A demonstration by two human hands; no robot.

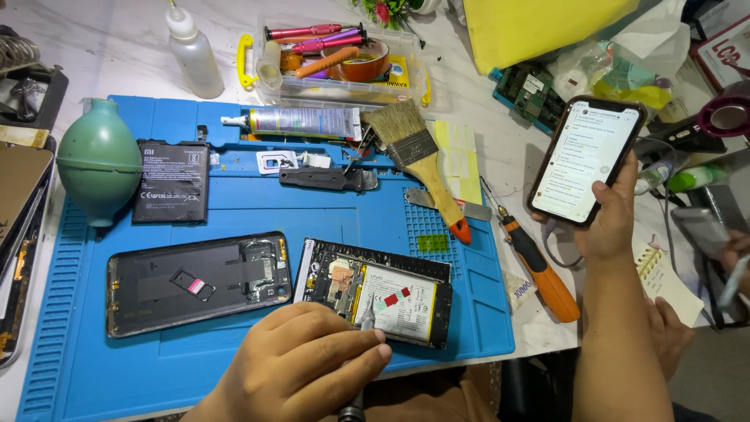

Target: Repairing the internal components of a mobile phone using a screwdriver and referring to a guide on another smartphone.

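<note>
Head view: left hand [301, 363] at mat [234, 207] edge.

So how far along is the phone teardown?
Done: both phones lie open on the blue mat. The dark phone has no battery in it, and a loose battery lies above it.
In hand: the left hand sets a tool on the second phone, whose battery is in place. The right hand holds a lit smartphone.
Left: neither phone is closed up.
</note>
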